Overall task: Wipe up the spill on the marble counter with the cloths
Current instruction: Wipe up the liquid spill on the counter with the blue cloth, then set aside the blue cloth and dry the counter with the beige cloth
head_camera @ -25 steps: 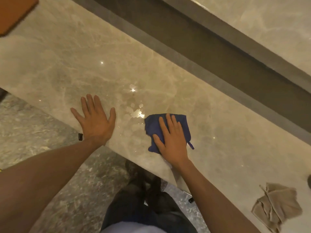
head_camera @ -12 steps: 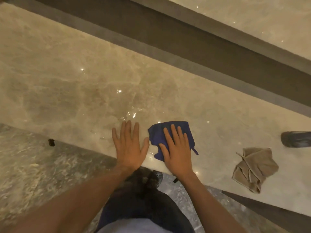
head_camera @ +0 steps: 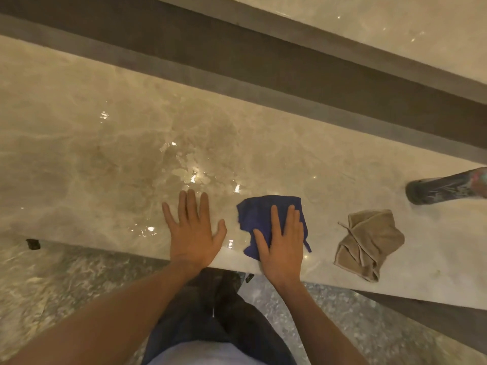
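Observation:
A blue cloth (head_camera: 257,210) lies flat on the beige marble counter (head_camera: 79,154) near its front edge. My right hand (head_camera: 283,243) presses down on it with spread fingers and covers its lower right part. My left hand (head_camera: 193,230) rests flat and empty on the counter just left of the cloth. A wet spill (head_camera: 195,169) of glinting patches and droplets spreads beyond both hands, with more wet spots (head_camera: 147,230) left of my left hand. A crumpled tan cloth (head_camera: 369,241) sits to the right, untouched.
A dark patterned bottle-like object (head_camera: 445,187) lies on the counter at the far right. A dark recessed ledge (head_camera: 263,64) runs along the counter's back. The speckled stone floor (head_camera: 66,280) and my legs lie below the front edge.
My left hand slid right along the counter until it rests beside the blue cloth. My right hand stays pressed on the cloth. The view shifted right, showing the tan cloth and dark object more fully.

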